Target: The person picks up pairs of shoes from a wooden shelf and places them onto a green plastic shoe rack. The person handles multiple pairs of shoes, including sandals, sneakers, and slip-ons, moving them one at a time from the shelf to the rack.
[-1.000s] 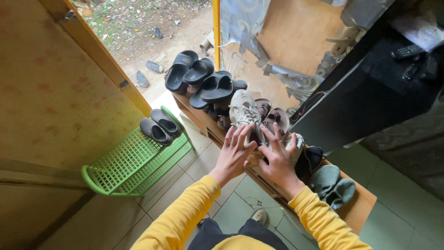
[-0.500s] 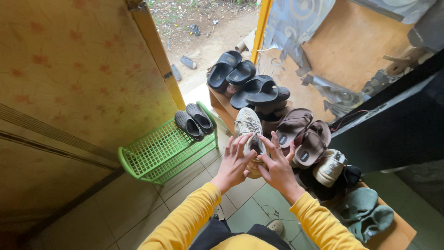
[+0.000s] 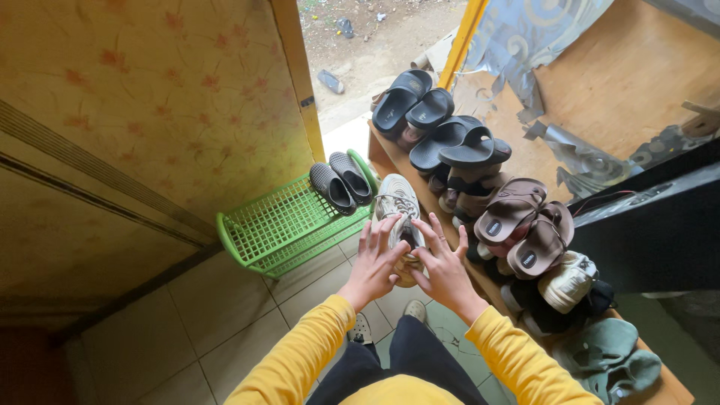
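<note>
Sneaker (image 3: 397, 206), off-white with laces, sits at the middle of the view between both hands, its toe pointing to 12 o'clock above the tiled floor (image 3: 225, 315); at 10 o'clock of it stands a green rack (image 3: 277, 229) carrying dark clogs (image 3: 341, 180). Left hand (image 3: 375, 262) and right hand (image 3: 442, 266) press its heel sides, fingers spread rather than wrapped. With so loose a hold it could slip, and at 3 o'clock the crowded brown sandals (image 3: 521, 229) on the wooden shelf (image 3: 660, 382) might get knocked off.

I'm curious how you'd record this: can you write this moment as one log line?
left hand: on white sneaker | right hand: on same sneaker | sneaker: over tiled floor, beside green rack | brown sandals: on shelf
</note>
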